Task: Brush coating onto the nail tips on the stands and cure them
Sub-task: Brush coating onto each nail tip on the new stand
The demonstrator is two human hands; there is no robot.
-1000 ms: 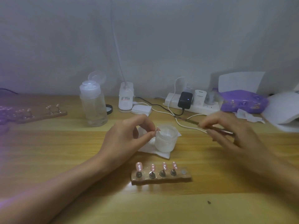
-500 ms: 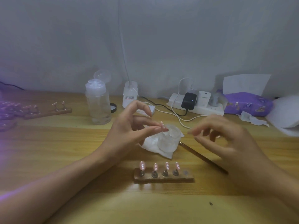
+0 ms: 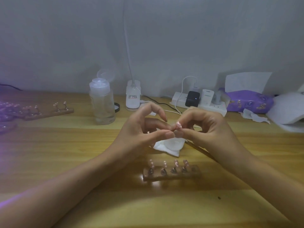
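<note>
- At 9 o'clock, a second stand (image 3: 49, 111) lies on the counter (image 3: 65, 153) in a purple glow. I cannot tell whether its tips are coated.
- At 10 o'clock of the hands, a clear bottle (image 3: 102, 106) stands with its lid flipped open, well apart from the work.
- Centre: the left hand (image 3: 141, 130) and right hand (image 3: 212, 129) meet, the fingers of both pinching one loose nail tip (image 3: 178, 124) above the small jar (image 3: 174, 143) on its tissue (image 3: 171, 152).
- At 6 o'clock of the hands, the near stand (image 3: 171, 176) carries four mounted tips (image 3: 176, 162), and its right-end post is bare. I judge the held tip must be seated there, with brushing and curing left to do.
- The brush (image 3: 203, 151) lies idle on the counter, at 4 o'clock of the jar.
- At 2 o'clock sit a power strip (image 3: 212, 106), a purple pack (image 3: 246, 100) and a white rounded object (image 3: 289, 111), possibly the curing lamp.
</note>
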